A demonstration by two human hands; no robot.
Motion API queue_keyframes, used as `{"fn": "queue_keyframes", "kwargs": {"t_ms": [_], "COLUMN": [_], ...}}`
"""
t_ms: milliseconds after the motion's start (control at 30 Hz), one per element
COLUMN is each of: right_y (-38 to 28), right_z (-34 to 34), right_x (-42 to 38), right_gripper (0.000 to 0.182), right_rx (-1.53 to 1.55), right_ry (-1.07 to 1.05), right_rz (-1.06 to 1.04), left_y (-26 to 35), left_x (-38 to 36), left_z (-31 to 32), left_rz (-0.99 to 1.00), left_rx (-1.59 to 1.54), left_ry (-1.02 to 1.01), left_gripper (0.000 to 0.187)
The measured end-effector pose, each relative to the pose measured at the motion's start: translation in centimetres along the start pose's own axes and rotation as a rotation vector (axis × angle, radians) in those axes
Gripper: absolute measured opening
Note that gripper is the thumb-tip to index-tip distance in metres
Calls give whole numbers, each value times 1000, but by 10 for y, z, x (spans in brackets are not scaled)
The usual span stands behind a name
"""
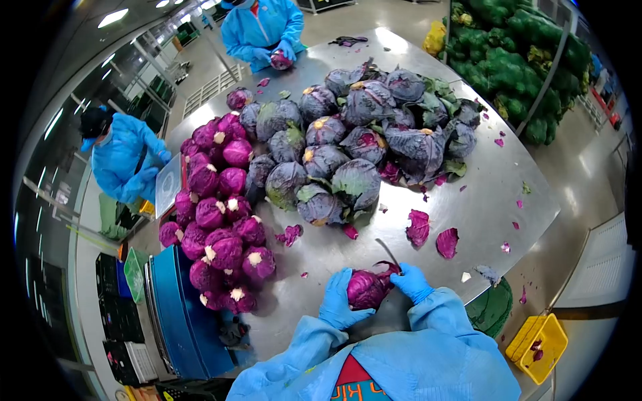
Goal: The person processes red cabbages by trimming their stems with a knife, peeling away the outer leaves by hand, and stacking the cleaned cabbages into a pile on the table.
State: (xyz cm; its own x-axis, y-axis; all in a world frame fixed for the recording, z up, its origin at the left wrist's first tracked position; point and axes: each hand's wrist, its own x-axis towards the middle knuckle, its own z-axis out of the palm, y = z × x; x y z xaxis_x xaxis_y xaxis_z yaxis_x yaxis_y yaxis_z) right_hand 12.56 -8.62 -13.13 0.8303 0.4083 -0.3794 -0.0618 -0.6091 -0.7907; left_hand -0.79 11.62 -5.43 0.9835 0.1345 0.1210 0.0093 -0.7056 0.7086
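Observation:
My left hand (340,301), in a blue glove, is wrapped round the left side of a red cabbage (366,290) near the table's front edge. On the cabbage's right side is my right hand (412,283), its fingers curled at a loose purple leaf. A thin dark strip (386,250), which looks like a knife blade, sticks up and left from those fingers; its handle is hidden. Trimmed red cabbages (223,247) with pale cut stems are piled to the left. Farther back lies a heap of untrimmed cabbages (324,160) with dull grey-purple outer leaves.
Loose purple leaves (447,243) lie on the metal table (495,207). Two people in blue gowns (126,157) stand at the far and left sides. A yellow crate (537,347) and green bin (491,309) are at right. Netted green sacks (508,67) stand behind.

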Motion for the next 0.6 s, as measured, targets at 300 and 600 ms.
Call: {"fn": "queue_keyframes", "kwargs": {"t_ms": [300,600], "right_y": [62,-12], "right_z": [-56,-85], "right_x": [-40,-75], "right_gripper": [28,47], "right_rx": [-298,360], "right_ry": [404,251], "right_rz": [91,107], "left_y": [-34,-30], "left_x": [-14,6], "left_z": [-1,27], "left_rz": [-634,-138], "left_rx": [-781,365], "left_ry": [335,340], "left_gripper": [76,91]}}
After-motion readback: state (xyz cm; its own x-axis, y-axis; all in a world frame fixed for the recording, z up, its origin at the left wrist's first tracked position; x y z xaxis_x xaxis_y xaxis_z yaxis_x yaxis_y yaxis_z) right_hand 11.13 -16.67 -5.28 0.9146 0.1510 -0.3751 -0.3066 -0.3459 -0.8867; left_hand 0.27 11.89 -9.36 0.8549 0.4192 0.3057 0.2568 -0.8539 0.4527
